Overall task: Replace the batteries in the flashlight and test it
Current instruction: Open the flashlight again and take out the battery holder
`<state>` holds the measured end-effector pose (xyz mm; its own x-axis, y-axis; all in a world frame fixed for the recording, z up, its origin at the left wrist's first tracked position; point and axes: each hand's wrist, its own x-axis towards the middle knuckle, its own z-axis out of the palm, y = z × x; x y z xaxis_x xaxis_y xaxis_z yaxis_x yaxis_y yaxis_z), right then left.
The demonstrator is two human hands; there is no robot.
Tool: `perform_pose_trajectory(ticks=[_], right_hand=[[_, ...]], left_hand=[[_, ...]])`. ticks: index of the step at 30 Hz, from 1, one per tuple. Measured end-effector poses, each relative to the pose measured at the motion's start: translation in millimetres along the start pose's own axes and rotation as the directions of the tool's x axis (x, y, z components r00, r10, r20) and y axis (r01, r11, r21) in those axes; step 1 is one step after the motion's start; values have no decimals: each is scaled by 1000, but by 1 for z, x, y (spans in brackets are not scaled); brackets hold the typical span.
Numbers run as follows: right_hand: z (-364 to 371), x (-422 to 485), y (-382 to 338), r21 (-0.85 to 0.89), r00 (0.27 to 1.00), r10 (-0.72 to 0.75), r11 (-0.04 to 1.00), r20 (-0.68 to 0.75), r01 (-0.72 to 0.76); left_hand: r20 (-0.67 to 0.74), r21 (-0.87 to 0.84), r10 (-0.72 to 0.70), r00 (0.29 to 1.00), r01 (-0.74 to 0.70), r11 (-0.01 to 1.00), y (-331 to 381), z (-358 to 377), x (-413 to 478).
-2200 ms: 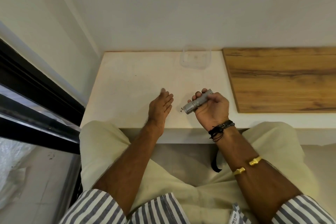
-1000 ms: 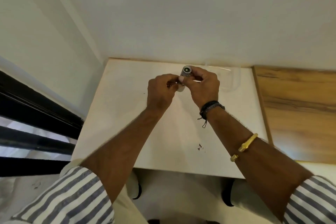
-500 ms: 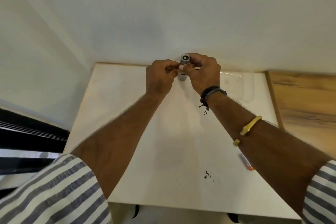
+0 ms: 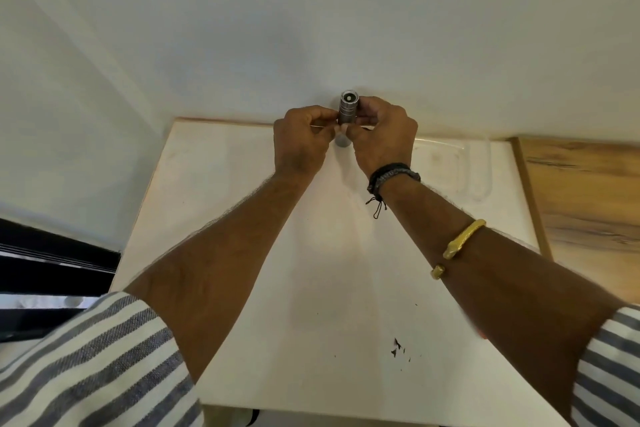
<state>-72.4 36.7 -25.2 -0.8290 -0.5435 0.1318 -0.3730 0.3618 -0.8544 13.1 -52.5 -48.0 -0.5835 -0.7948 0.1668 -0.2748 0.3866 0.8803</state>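
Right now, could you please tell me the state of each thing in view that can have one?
Small silver metal flashlight: held upright above the table, end facing the camera, unlit.
Left hand: shut on the flashlight.
Right hand: shut on the flashlight.
Clear plastic container: resting on the white table, apparently empty.

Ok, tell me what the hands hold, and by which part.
Both hands, left hand and right hand, pinch the flashlight around its mid-body, ends exposed.

flashlight (image 4: 347,111): ribbed grey metal, dull sheen. table (image 4: 311,288): smooth matt off-white. panel (image 4: 585,198): grained wood. sleeve (image 4: 86,364): woven striped cloth. bangle (image 4: 462,241): glossy gold metal.
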Motion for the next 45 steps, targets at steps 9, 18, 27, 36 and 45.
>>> perform_pose_trajectory(ticks=[9,18,27,36,45], right_hand=[[4,5,-2,-17,1000,15,1000,-1,-15],[-34,-36,-16,70,994,85,994,-62,-80],[-119,-133,-12,359,977,188,923,-103,-140],[-199,-202,56,351,930,328,901,-168,-254],[-199,-220,100,-323,949,314,896,-23,-304]], left_hand=[[-4,18,-11,1000,11,1000,0,0,4],[-106,2,-93,990,94,996,24,-18,-42],[-64,-162,-120,991,109,981,67,-23,-148],[168,-97,-145,975,163,982,86,17,-232],[514,266,-23,857,-134,954,99,70,-239]])
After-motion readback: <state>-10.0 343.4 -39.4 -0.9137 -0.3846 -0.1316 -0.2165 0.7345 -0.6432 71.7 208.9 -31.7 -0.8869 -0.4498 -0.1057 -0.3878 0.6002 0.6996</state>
